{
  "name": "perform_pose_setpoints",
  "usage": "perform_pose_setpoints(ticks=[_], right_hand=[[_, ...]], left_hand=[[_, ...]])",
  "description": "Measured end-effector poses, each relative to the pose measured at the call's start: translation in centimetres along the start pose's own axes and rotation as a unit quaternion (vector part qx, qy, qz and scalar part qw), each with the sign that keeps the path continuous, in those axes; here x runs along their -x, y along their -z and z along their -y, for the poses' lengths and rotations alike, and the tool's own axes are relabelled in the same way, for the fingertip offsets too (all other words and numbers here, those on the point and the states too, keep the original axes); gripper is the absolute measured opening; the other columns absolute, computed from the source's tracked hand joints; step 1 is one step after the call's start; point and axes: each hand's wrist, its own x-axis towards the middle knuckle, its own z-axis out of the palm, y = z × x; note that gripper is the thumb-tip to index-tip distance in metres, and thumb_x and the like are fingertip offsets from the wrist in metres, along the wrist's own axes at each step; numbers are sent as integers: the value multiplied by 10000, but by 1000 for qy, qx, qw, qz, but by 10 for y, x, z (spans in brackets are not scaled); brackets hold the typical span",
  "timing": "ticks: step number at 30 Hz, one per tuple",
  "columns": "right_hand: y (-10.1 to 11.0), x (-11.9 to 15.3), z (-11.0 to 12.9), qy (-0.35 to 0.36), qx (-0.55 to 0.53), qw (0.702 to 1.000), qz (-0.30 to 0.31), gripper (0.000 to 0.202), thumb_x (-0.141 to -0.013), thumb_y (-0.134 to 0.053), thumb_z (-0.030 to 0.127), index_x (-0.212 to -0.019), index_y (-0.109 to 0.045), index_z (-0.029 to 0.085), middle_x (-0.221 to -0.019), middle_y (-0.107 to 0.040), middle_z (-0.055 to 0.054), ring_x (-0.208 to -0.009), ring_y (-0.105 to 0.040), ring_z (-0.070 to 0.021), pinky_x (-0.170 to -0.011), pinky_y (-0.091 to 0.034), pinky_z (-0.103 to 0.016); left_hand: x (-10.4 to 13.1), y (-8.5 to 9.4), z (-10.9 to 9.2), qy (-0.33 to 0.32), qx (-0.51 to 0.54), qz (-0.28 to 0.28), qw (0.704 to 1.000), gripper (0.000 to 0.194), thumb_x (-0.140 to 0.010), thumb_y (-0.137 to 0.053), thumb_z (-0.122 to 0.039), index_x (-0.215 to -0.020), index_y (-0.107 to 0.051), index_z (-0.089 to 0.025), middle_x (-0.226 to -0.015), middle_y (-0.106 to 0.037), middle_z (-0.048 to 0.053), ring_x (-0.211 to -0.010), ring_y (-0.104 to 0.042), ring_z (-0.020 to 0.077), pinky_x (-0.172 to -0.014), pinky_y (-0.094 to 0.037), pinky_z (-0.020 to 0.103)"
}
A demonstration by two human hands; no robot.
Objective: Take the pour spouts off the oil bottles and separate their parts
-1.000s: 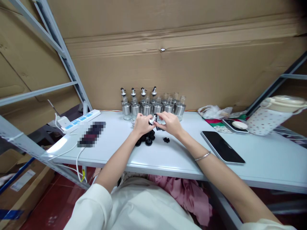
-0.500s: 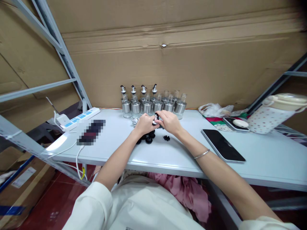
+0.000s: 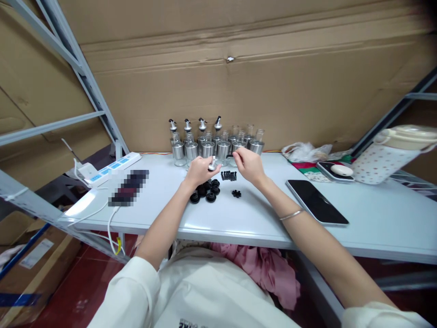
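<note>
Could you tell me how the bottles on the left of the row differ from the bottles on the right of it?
The left bottles each carry a metal pourer with a dark tip on the neck; the right bottles have open, bare glass necks. With the pourers on, the left bottles stand taller than the right bottles. Both groups share clear glass tops, shiny metal sleeves around the base, and an upright stand at the back of the white table.
</note>
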Motion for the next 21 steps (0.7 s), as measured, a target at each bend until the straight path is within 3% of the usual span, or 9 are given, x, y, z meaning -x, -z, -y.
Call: perform_pose_setpoints(ticks=[4, 7, 9, 15, 21], right_hand=[[2, -4, -22, -75, -9, 986, 151, 168, -860, -463, 270, -771, -566, 172, -687, -600, -26, -615, -507, -143, -595, -348, -241], [3, -4, -37, -127, -5, 943, 306, 152, -817, -524, 257, -729, -598, 158, -656, -605, -13, -599, -498, -125, -582, -348, -218], [3, -2, -45, -155, 8, 916, 370, 180, -824, -516, 257, -722, -619, 150, -667, -618, -16, -607, -509, -122, -575, -351, -210], [-2, 2, -59, -202, 56, 903, 375, 169, -822, -501, 171, -802, -663, 129, -808, -691, -69, -741, -598, -154, -653, -398, -204], [-3, 7, -62, -281, 65, 884, 368, 238, -831, -423, 101, -930, -640, 90, -750, -709, -113, -544, -619, -133, -579, -432, -208]], left_hand=[[0, -1, 0, -1, 2, 0, 1000, 256, -826, -542, -403, -689, -529, -188, -586, -577, 16, -590, -556, 169, -647, -413, 284], [0, -1, -1, -1, 4, 5, 1000, 249, -824, -539, -403, -697, -534, -188, -586, -582, 19, -590, -558, 174, -648, -416, 288], [1, -1, 0, 0, 2, 9, 1000, 247, -825, -532, -403, -703, -537, -188, -601, -597, 25, -596, -561, 176, -647, -417, 290], [0, -3, 2, 5, 15, 8, 1000, 244, -824, -529, -403, -708, -538, -188, -641, -627, 33, -610, -567, 175, -636, -412, 287], [0, -3, 2, 6, 14, 8, 1000, 233, -818, -535, -387, -699, -534, -187, -646, -637, 36, -603, -567, 177, -637, -416, 291]])
